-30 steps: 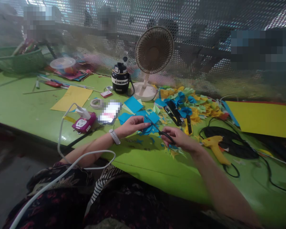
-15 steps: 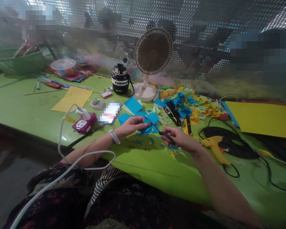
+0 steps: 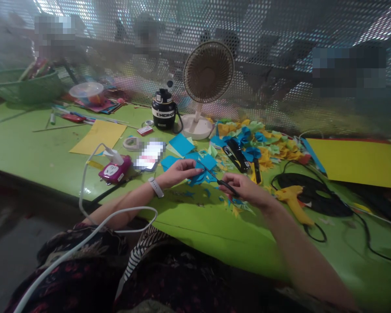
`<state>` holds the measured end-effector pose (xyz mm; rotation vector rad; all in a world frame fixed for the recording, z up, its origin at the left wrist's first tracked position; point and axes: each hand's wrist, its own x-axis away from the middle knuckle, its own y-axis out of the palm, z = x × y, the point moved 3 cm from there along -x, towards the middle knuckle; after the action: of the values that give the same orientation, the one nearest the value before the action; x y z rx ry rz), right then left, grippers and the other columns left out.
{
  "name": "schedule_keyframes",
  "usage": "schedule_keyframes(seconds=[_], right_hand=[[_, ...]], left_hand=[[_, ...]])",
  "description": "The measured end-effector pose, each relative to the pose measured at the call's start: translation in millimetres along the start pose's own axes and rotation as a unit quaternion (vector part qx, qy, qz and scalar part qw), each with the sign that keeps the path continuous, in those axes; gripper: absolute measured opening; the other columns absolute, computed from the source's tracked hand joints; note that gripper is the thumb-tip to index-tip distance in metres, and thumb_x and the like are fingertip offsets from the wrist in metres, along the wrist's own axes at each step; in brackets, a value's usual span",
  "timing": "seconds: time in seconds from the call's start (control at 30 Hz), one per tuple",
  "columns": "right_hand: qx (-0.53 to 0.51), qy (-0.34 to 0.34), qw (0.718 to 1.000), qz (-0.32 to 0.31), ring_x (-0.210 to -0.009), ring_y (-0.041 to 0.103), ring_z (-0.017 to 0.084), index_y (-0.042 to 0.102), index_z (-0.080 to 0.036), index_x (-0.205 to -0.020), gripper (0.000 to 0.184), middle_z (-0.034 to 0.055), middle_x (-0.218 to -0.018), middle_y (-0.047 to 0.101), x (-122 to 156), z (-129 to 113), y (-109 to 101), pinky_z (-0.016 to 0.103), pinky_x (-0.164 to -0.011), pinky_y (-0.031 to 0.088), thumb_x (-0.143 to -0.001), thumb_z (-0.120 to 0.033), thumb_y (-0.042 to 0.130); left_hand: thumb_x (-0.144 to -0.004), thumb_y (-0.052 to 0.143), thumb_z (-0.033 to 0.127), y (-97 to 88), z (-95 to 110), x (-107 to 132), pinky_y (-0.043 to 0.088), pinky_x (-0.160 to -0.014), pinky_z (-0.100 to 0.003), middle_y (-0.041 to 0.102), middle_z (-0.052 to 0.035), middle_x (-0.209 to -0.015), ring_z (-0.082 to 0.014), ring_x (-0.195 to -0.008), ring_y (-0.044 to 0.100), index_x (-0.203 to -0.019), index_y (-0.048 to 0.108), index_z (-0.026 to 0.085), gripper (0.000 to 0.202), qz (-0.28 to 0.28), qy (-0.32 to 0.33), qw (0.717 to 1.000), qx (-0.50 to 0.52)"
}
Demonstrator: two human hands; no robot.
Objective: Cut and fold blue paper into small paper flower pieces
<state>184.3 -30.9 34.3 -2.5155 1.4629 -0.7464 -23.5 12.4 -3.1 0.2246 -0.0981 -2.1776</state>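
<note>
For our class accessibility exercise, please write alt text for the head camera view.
A right hand holds black-handled scissors to blue paper held in the left hand, over a green table scattered with blue and yellow paper scraps. A yellow glue gun and a desk fan are nearby.

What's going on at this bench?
A person at a green table is handling paper with bare hands. The right hand holds black-handled scissors, their blades at a piece of blue paper held by the left hand. Small blue and yellow paper scraps lie nearby. Behind is a heap of cut yellow, blue and green paper, with a yellow hot glue gun off to the right.
</note>
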Motion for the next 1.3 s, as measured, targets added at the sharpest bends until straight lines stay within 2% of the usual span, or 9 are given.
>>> schedule_keyframes(seconds=[0.33,0.83,0.97,1.1,1.2,1.3], right_hand=[[-0.005,0.002,1.000,0.004,-0.049,0.051,0.010,0.049,-0.021,-0.071,0.057,-0.0053,-0.053,0.054,1.7,-0.9,-1.0,0.023,-0.048,0.034,-0.058,-0.067,0.080],[-0.023,-0.014,1.000,0.014,-0.044,0.047,0.008,0.051,-0.020,-0.073,0.056,-0.0045,-0.050,0.057,-0.7,4.0,-2.8,0.022,-0.044,0.029,-0.059,-0.064,0.083],[-0.044,-0.016,0.997,0.064,-0.037,0.038,0.006,0.049,-0.021,-0.073,0.059,-0.0028,-0.052,0.061,-4.8,7.1,-7.8,0.022,-0.039,0.023,-0.058,-0.068,0.081],[-0.039,-0.021,0.989,0.141,-0.037,0.039,0.006,0.054,-0.020,-0.077,0.060,0.0020,-0.066,0.069,-13.2,17.3,-18.8,0.024,-0.040,0.028,-0.059,-0.072,0.077],[0.048,-0.016,0.982,0.182,-0.046,0.044,0.010,0.060,-0.019,-0.073,0.058,0.0027,-0.069,0.067,-19.3,27.1,-25.4,0.026,-0.046,0.032,-0.060,-0.074,0.075],[0.191,-0.025,0.955,0.224,-0.055,0.046,0.013,0.063,-0.020,-0.065,0.050,0.0011,-0.063,0.061,-22.6,31.3,-27.2,0.028,-0.051,0.031,-0.066,-0.069,0.072]], left_hand=[[-0.078,0.077,0.042,-1.4,-0.7,-0.8,0.037,-0.056,-0.024,0.055,0.0029,-0.061,-0.0069,-0.055,0.048,-0.069,0.052,0.017,0.037,0.005,0.000,1.000,0.002],[-0.076,0.079,0.041,-3.4,-1.9,-1.9,0.037,-0.055,-0.022,0.053,0.0037,-0.060,-0.0057,-0.054,0.046,-0.070,0.053,0.016,0.037,0.010,-0.001,1.000,0.017],[-0.076,0.079,0.041,-5.0,-3.5,-2.4,0.038,-0.052,-0.021,0.052,0.0043,-0.059,-0.0048,-0.052,0.046,-0.070,0.053,0.015,0.037,0.022,-0.008,1.000,0.016],[-0.075,0.079,0.045,-6.1,-4.6,-2.1,0.051,-0.057,-0.024,0.056,0.0025,-0.066,-0.0083,-0.059,0.057,-0.075,0.055,0.015,0.038,0.029,-0.038,0.998,0.041],[-0.075,0.079,0.044,-7.4,-6.2,-2.9,0.058,-0.061,-0.029,0.054,0.0029,-0.067,-0.0116,-0.064,0.062,-0.081,0.058,0.014,0.037,0.041,-0.054,0.994,0.087],[-0.073,0.082,0.038,-8.9,-7.2,-3.7,0.061,-0.063,-0.030,0.051,0.0051,-0.064,-0.0089,-0.060,0.057,-0.087,0.060,0.014,0.035,0.073,-0.054,0.986,0.141]])
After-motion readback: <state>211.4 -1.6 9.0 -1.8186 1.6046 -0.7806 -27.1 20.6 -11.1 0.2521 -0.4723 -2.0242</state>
